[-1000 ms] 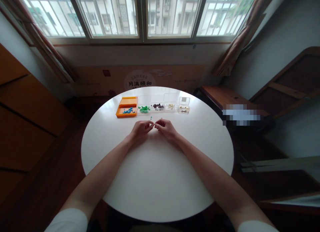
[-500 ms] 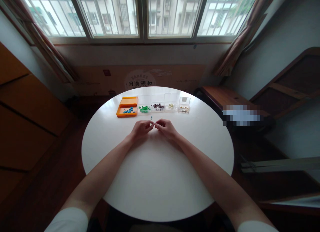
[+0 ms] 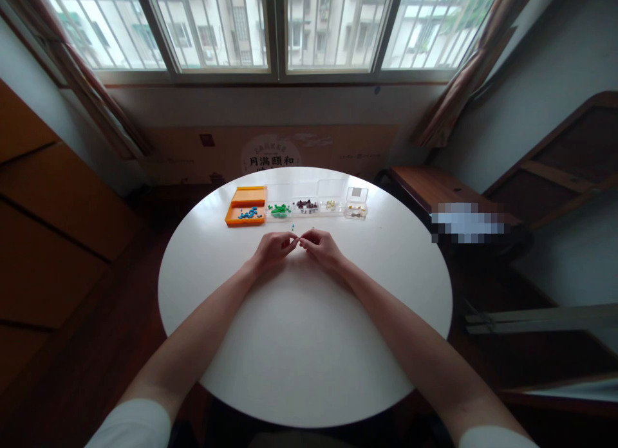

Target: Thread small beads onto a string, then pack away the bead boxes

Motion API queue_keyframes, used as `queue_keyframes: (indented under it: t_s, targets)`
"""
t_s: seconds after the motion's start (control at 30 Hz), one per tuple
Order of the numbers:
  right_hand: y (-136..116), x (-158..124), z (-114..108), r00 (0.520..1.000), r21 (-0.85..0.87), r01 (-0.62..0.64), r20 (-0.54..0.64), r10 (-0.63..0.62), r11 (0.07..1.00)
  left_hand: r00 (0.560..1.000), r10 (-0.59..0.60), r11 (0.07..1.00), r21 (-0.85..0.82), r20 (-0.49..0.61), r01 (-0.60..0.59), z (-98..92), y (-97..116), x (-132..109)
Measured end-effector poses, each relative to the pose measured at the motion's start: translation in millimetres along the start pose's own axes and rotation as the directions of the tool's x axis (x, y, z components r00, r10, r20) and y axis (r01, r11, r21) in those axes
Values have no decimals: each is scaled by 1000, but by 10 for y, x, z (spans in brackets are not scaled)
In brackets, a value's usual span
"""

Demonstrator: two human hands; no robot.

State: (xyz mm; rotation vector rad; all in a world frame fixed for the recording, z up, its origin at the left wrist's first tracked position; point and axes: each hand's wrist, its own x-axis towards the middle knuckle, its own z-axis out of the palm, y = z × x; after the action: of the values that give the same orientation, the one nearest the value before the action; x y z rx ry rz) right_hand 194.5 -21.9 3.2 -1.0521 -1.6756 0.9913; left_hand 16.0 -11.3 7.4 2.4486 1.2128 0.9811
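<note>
My left hand (image 3: pixel 273 249) and my right hand (image 3: pixel 322 248) rest on the round white table (image 3: pixel 304 345), fingertips meeting in a pinch near the middle. Both are closed on something too small to make out. Just beyond the fingertips lie two tiny beads (image 3: pixel 292 228) on the tabletop. Farther back stands an orange tray (image 3: pixel 246 214) with blue beads, then a row of clear boxes holding green beads (image 3: pixel 279 210), dark beads (image 3: pixel 305 205), pale beads (image 3: pixel 330 205) and a small clear box (image 3: pixel 356 210).
A window and curtains fill the wall behind the table. A wooden bench (image 3: pixel 429 187) stands at the right, wooden furniture (image 3: pixel 53 210) at the left. A long printed cardboard panel (image 3: pixel 270 155) leans under the window.
</note>
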Motion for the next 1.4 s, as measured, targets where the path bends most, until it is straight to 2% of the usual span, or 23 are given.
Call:
queue_keyframes:
  t_s: [0.2, 0.3, 0.47, 0.53, 0.63, 0.73, 0.8, 0.83, 0.9, 1.0, 1.07, 1.13, 1.23, 1.4]
  targets:
    - [-14, 23, 1, 998, 81, -30, -60, 35, 996, 998, -24, 999, 37, -55, 26, 16, -20, -9]
    - [-3, 46, 14, 988, 140, -76, -125, 94, 987, 987, -93, 993, 56, -134, 102, 13, -30, 1]
    - [7, 173, -20, 944, 170, -138, -276, 182, 976, 902, -272, 953, 35, -336, 300, 3, -90, 38]
    - [2, 308, -64, 931, 135, -147, -317, 183, 980, 882, -307, 943, 9, -358, 332, -2, -112, 47]
    - [-18, 612, -147, 916, 28, -167, -366, 165, 986, 885, -311, 943, 1, -346, 332, -12, -123, 44]
    - [-57, 923, -223, 863, -113, -263, -472, 182, 958, 894, -303, 946, 11, -330, 325, -26, -115, 31]
    - [-84, 1039, -249, 823, -196, -336, -537, 186, 921, 894, -305, 945, 11, -327, 326, -35, -108, 26]
    - [-95, 1055, -249, 821, -233, -351, -543, 179, 907, 893, -308, 945, 7, -328, 328, -39, -105, 26]
    - [-110, 996, -222, 862, -299, -320, -486, 145, 899, 891, -313, 943, 0, -329, 332, -42, -101, 30]
    - [-124, 732, -121, 964, -362, -150, -259, 55, 920, 887, -323, 940, -6, -330, 340, -37, -95, 40]
    - [-128, 505, -32, 994, -382, -45, -112, 2, 923, 882, -334, 937, -14, -332, 350, -31, -92, 44]
    - [-128, 296, 59, 999, -390, 23, -26, -36, 921, 876, -346, 933, -27, -337, 358, -24, -91, 45]
    - [-132, 77, 184, 996, -464, 85, 15, -88, 882, 875, -343, 935, -37, -342, 353, -15, -96, 43]
    - [-204, -71, 280, 988, -676, 144, 134, -72, 723, 889, -310, 946, -21, -337, 322, 2, -107, 46]
